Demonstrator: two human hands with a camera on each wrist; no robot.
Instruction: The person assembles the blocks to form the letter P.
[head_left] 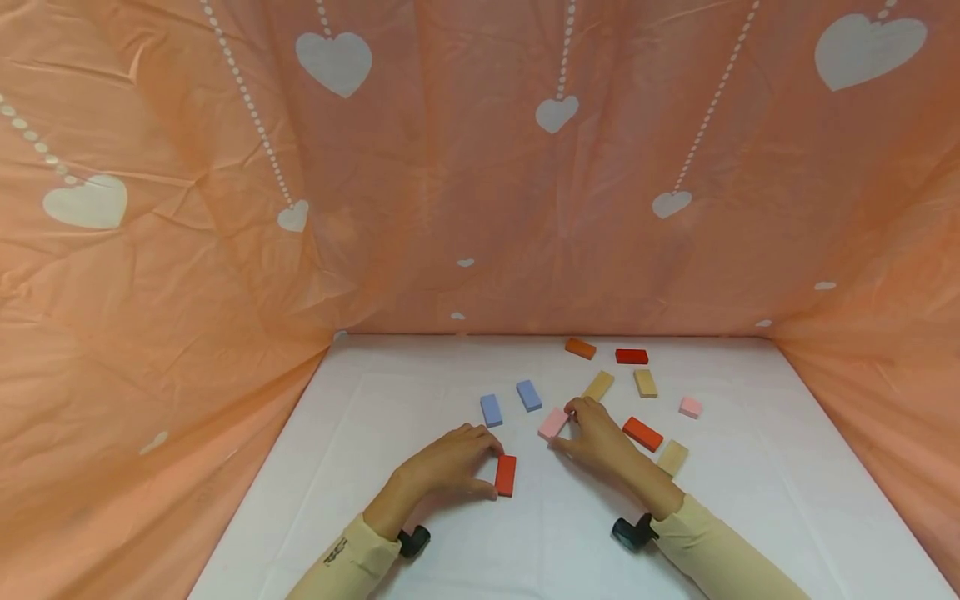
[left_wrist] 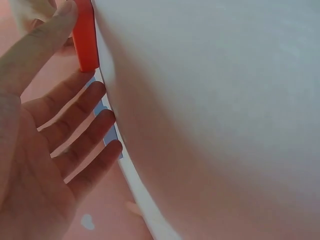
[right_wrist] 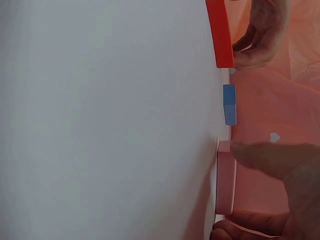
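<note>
Pale yellow sleeves (head_left: pixel 727 550), the left bearing a dark marking (head_left: pixel 335 552), end beside black wrist devices (head_left: pixel 633 533).

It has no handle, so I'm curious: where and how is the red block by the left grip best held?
Probably by its two short ends, coming from the left. The red block lies lengthwise away from the viewer, so its ends face near and far, and the left grip, on its left, spans that length: thumb by the near end, a finger by the far one.
</note>
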